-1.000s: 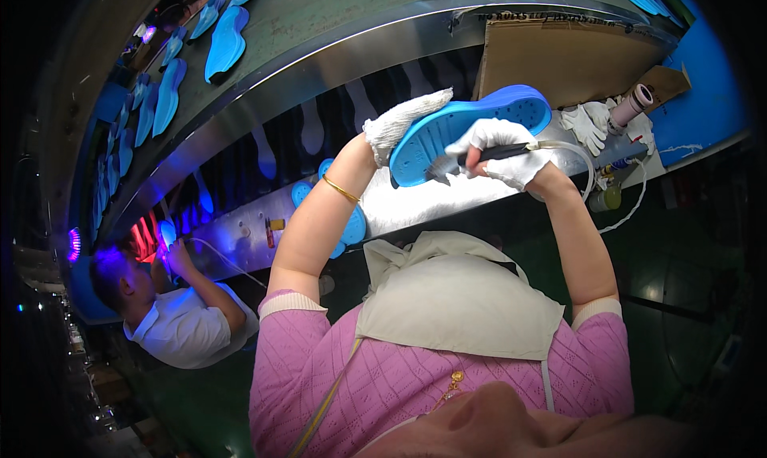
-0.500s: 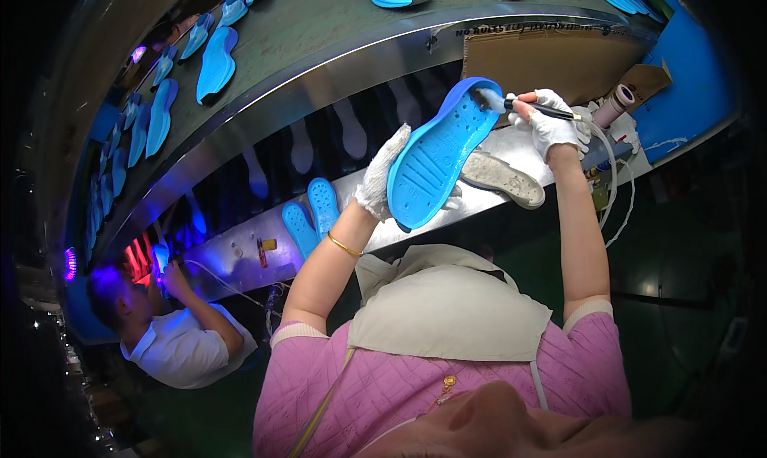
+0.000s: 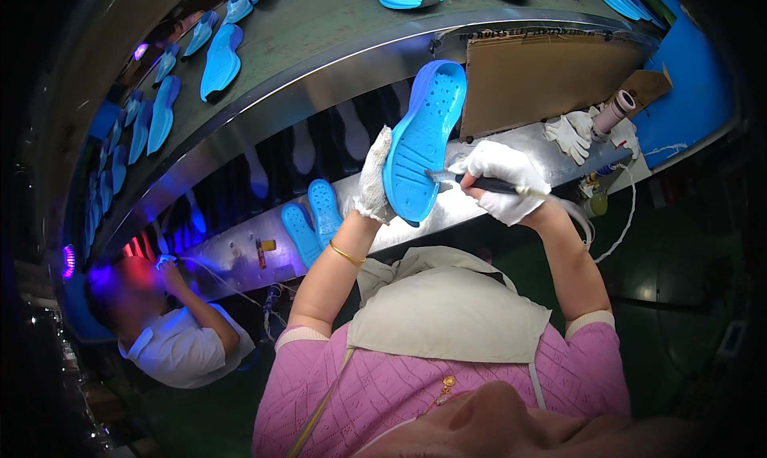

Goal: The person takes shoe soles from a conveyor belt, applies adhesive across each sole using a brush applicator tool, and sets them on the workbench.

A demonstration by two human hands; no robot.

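A blue shoe sole (image 3: pixel 426 130) is held up over the bench, its inner face with ridges and small holes turned toward me. My left hand (image 3: pixel 372 182), in a white glove, grips the sole by its left edge, and its far fingers are hidden behind it. In my right hand (image 3: pixel 509 170), gloved but with bare fingertips, is a black-handled brush (image 3: pixel 494 186) joined to a pale hose. The brush tip lies at the lower right edge of the sole, near the ridges.
Two blue soles (image 3: pixel 323 210) lie on the metal bench (image 3: pixel 240 258) to the left. Blue uppers and soles (image 3: pixel 221 63) sit on the conveyor belt (image 3: pixel 319 27). At right are a cardboard sheet (image 3: pixel 543 83), white gloves (image 3: pixel 569 136) and a pink cup (image 3: pixel 613 111). A co-worker (image 3: pixel 184 342) works at far left.
My right hand has brought the brush down and left, from the sole's top end to its lower edge. The sole has turned more upright. The grey sole on the bench is no longer visible.
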